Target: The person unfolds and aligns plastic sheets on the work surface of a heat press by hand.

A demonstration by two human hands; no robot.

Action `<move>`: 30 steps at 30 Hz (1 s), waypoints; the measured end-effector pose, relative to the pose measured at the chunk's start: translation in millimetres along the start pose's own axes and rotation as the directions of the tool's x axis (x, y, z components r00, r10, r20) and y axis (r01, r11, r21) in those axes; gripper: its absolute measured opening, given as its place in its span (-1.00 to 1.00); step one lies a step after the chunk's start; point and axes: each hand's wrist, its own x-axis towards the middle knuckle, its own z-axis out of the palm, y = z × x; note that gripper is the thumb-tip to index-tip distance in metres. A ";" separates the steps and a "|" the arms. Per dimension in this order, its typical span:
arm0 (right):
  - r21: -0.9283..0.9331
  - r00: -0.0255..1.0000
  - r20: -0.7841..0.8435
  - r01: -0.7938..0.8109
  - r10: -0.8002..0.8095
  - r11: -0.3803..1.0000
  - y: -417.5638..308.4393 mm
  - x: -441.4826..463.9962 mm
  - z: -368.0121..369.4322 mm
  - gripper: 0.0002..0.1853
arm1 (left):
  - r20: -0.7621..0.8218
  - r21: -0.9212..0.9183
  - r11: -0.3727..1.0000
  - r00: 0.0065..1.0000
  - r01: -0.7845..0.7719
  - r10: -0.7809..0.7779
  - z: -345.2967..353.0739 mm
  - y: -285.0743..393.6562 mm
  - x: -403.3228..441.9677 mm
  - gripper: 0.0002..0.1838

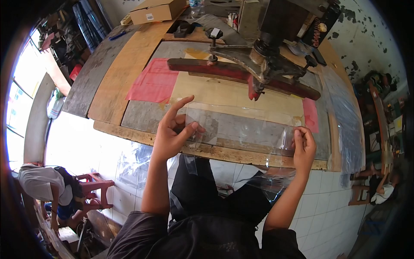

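Note:
A clear plastic sheet spans my two hands at the near edge of the worktable. My left hand has its index finger raised, while its thumb and lower fingers hold the sheet's left side. At the right side, my right hand pinches the sheet between thumb and fingers. Beyond the sheet lies a pale yellow board on a grey plate, flanked by a left red sheet and a right red sheet. A red-and-black metal press bar hangs over the board.
The press column rises at the back. Stacked clear sheets drape over the table's right side. More plastic hangs below the front edge. A cardboard box sits at the back left. One person is at lower left, another at right.

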 end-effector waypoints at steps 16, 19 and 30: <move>-0.011 1.000 -0.008 -0.009 0.009 1.000 2.7 1.3 -1.2 -0.82 | -0.122 0.029 0.996 0.988 -0.090 0.093 9.8 -6.1 5.5 -0.20; 0.000 1.000 -0.015 0.002 -0.002 1.000 1.5 0.4 -1.7 -0.82 | -0.170 0.358 0.916 0.952 -0.183 0.257 1.2 -11.0 5.6 -0.23; 0.100 0.998 -0.058 0.031 -0.025 0.995 -50.9 -48.1 15.0 -0.77 | 0.295 0.484 0.850 0.953 -0.211 0.068 105.2 21.1 -77.6 -0.61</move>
